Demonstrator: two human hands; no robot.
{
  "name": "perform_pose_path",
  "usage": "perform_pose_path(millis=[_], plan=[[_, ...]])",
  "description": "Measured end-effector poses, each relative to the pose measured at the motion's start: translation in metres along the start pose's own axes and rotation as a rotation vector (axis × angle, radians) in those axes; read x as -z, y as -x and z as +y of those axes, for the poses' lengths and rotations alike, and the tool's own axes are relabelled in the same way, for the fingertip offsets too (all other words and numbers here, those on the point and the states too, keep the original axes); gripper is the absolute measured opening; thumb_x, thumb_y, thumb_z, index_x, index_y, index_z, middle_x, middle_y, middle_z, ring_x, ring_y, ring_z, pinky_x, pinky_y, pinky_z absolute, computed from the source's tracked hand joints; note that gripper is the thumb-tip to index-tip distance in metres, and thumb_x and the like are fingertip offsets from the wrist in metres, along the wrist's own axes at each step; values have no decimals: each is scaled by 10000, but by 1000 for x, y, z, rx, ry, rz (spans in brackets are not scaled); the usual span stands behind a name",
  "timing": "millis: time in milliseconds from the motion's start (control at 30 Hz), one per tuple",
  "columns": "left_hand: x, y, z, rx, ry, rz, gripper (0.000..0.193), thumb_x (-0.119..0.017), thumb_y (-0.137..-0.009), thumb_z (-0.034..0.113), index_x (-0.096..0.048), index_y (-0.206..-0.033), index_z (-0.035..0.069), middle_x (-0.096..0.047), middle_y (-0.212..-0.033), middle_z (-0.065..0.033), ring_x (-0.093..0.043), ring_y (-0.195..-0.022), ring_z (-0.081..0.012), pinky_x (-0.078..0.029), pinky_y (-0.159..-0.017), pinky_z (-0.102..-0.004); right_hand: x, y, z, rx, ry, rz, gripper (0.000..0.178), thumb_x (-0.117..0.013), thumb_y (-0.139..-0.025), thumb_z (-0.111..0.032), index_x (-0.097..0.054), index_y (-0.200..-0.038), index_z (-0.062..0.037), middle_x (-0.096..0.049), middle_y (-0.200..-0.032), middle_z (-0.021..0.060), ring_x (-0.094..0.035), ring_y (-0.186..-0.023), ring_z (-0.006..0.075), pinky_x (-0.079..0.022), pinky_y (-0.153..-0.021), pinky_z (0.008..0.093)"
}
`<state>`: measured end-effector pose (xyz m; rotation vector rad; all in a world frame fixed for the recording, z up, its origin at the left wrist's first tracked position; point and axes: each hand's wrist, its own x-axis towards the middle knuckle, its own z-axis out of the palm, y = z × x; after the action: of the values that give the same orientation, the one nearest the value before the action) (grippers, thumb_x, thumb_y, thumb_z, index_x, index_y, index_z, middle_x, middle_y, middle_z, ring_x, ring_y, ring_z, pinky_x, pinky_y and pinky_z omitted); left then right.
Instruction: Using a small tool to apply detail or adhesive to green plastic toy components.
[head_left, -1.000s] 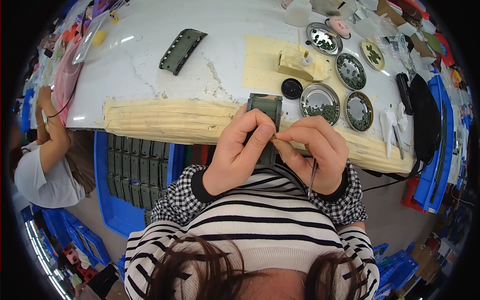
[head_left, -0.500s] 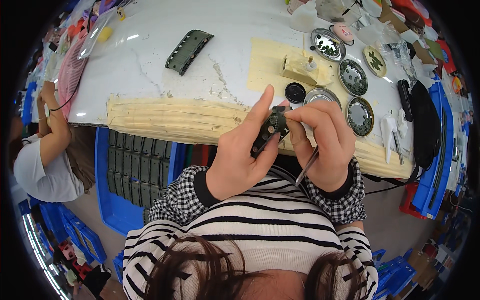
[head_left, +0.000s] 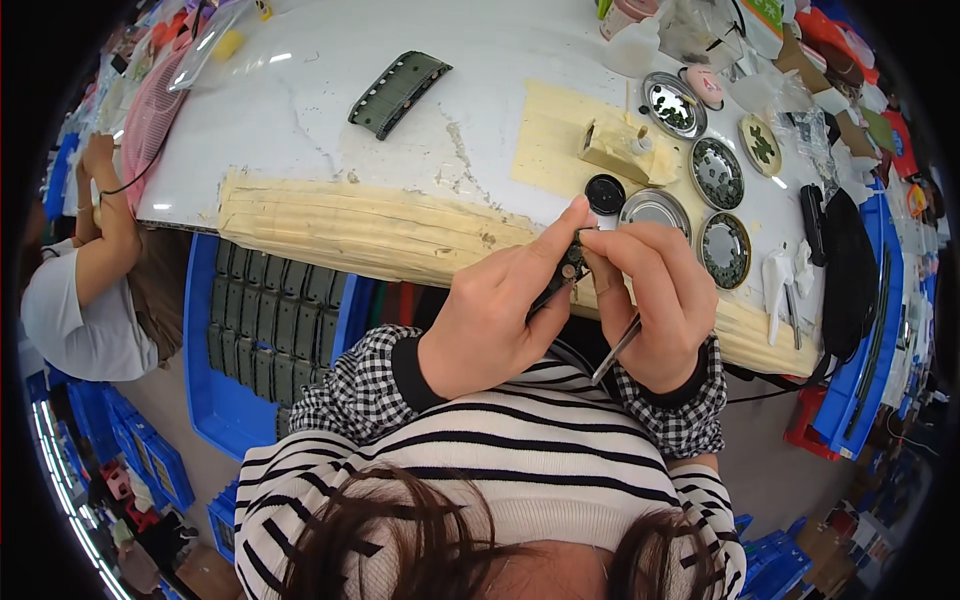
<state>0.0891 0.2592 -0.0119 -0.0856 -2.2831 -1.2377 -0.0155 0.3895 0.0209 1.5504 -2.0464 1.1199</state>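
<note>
My left hand (head_left: 497, 312) grips a dark green, ridged plastic part (head_left: 566, 274) with round wheel-like details along its side. Its lower portion is hidden by my fingers. My right hand (head_left: 655, 300) has thumb and forefinger pinched at the part's upper end; whatever small piece lies between those tips is too small to make out. Tucked in the same hand, a slim metal tool (head_left: 617, 350) points down toward my striped top. Farther off on the white table (head_left: 300, 130) lies a similar green curved part (head_left: 400, 93), apart from both hands.
Round metal dishes (head_left: 717, 173) with small green pieces stand at the right, near a black round lid (head_left: 605, 194) and a tape-covered block (head_left: 628, 150). Yellowish tape covers the table edge (head_left: 370, 225). A blue bin (head_left: 215, 400) holds rows of green parts. A person (head_left: 90, 290) sits at left.
The view has shifted slightly, so the table things appear a little to the right. The green part is turned and more covered by my fingers; both hands keep their hold.
</note>
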Motion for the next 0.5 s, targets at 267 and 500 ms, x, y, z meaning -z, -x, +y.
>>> perform_pose_path(millis=[267, 500], plan=[[4, 0, 4, 13, -17, -23, 710, -596, -747, -79, -363, -1416, -28, -629, -878, -172, -594, -655, -273, -500, -619, -348, 2, -1, 4, 100, 112, -56, 283, -712, -670, 8, -643, -945, 17, -603, -838, 110, -611, -662, 232, -492, -553, 307], [3, 2, 4, 54, -6, -37, 697, -593, -754, -71, -366, -1411, -32, -618, -849, -163, -593, -660, -272, -498, -624, -347, 4, -3, 6, 137, 167, -105, 247, -706, -713, 6, -640, -950, 23, -593, -837, 104, -594, -644, 218, -480, -531, 299]])
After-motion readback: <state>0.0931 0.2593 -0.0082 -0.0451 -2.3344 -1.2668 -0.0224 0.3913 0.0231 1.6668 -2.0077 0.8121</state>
